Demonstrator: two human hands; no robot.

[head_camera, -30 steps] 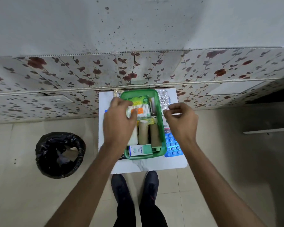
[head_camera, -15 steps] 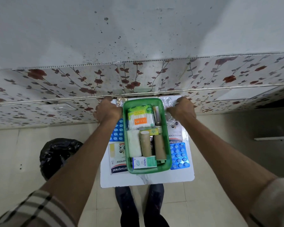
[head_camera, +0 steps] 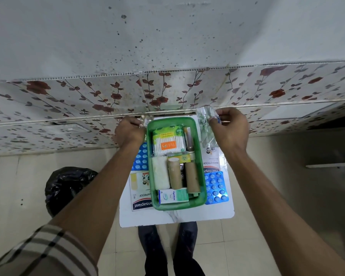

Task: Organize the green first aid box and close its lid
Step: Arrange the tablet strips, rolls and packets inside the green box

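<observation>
The green first aid box (head_camera: 201,198) stands open on a small white table (head_camera: 175,218), with no lid in view. Inside lie a cotton-bud pack (head_camera: 168,144), a white gauze roll (head_camera: 160,172), two brown rolls (head_camera: 191,177) and a small white-green carton (head_camera: 173,196). My left hand (head_camera: 128,132) is at the box's far left corner, closed on a silver foil strip (head_camera: 145,118). To the right of the box, my right hand (head_camera: 230,127) holds a silver foil strip (head_camera: 206,124) lifted off the table.
Blue pill blister sheets (head_camera: 215,188) and plaster packets (head_camera: 140,193) lie on the table on both sides of the box. A black-lined bin (head_camera: 68,186) stands on the floor to the left. A flowered wall panel (head_camera: 167,94) runs just behind the table.
Both hands left the box and moved to its far corners, each closing on a foil strip. The right strip now hangs lifted off the table.
</observation>
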